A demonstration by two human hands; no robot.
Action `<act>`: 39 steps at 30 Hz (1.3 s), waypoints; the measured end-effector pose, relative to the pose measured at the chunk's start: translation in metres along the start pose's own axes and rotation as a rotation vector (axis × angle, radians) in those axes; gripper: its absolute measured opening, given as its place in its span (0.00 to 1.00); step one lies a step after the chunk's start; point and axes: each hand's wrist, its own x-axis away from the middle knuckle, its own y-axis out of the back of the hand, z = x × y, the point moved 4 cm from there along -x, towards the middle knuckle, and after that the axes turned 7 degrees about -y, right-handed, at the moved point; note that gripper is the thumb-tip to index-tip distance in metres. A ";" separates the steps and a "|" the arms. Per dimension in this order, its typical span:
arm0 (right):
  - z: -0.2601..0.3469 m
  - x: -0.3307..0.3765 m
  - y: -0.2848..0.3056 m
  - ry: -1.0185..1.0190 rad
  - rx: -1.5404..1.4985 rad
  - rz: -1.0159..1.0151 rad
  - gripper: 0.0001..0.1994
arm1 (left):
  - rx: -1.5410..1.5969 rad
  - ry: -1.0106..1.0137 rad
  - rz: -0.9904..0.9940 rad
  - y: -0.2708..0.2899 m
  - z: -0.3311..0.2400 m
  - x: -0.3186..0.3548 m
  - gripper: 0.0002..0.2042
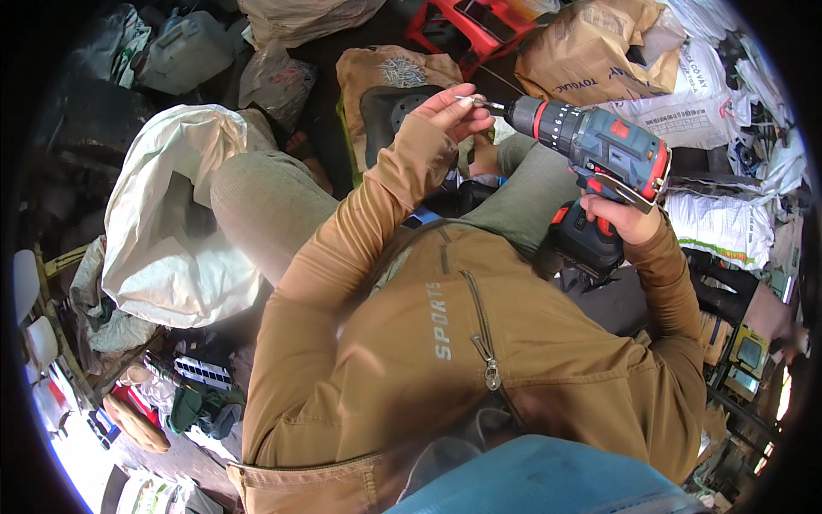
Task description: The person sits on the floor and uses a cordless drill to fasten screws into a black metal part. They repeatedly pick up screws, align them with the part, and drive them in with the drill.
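My right hand (pixel 623 216) is wrapped round the grip of a cordless drill (pixel 612 141), grey-blue and black with red trim. The drill lies level, its bit (pixel 491 104) pointing left. At the bit's tip, my left hand (pixel 449 111) pinches a small whitish piece (pixel 467 99) between thumb and fingertips; it is too small to name, and whether it touches the bit I cannot tell. Just beyond that hand, a pile of thin silvery pieces (pixel 401 72) rests on brown paper (pixel 353 67), beside a dark, holed plastic surface (pixel 377 107).
An open white sack (pixel 163 223) stands by my left knee. At the far side are a red plastic stool (pixel 467 30), a brown paper sack (pixel 591 51) and a pale jerrycan (pixel 188 53). White printed sacks (pixel 719 227) crowd the right; mixed clutter fills the lower left.
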 end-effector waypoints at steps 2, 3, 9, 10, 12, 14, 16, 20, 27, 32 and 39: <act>0.004 -0.011 0.001 -0.028 -0.055 -0.024 0.13 | -0.187 -0.131 -0.082 0.015 -0.017 -0.007 0.16; 0.006 -0.019 0.003 -0.039 -0.089 -0.032 0.12 | -0.267 -0.178 -0.120 0.023 -0.029 -0.011 0.17; 0.015 -0.083 0.009 -0.072 0.076 0.057 0.17 | -2.088 -0.226 -0.017 0.058 -0.058 -0.017 0.57; 0.015 -0.092 0.007 -0.065 0.075 0.055 0.17 | -2.180 -0.157 0.018 0.062 -0.043 -0.017 0.60; 0.014 -0.112 0.002 -0.101 0.129 0.079 0.18 | -2.224 -0.073 0.065 0.071 -0.020 -0.023 0.66; 0.013 -0.130 -0.003 -0.118 0.186 0.116 0.19 | -2.243 -0.064 0.063 0.082 -0.006 -0.027 0.66; 0.012 -0.144 -0.007 -0.152 0.270 0.133 0.21 | -2.173 -0.080 0.037 0.093 -0.002 -0.033 0.65; 0.013 -0.158 -0.012 -0.180 0.306 0.179 0.22 | -2.035 -0.075 0.017 0.105 0.002 -0.037 0.62; 0.021 -0.167 -0.020 -0.156 0.334 0.193 0.21 | -1.923 -0.073 0.012 0.110 0.004 -0.038 0.57; 0.012 -0.179 -0.021 -0.095 0.425 0.220 0.17 | -1.885 -0.115 0.013 0.110 0.004 -0.038 0.56; 0.020 -0.192 -0.025 0.343 0.765 0.196 0.16 | -1.882 -0.070 0.011 0.108 0.002 -0.041 0.56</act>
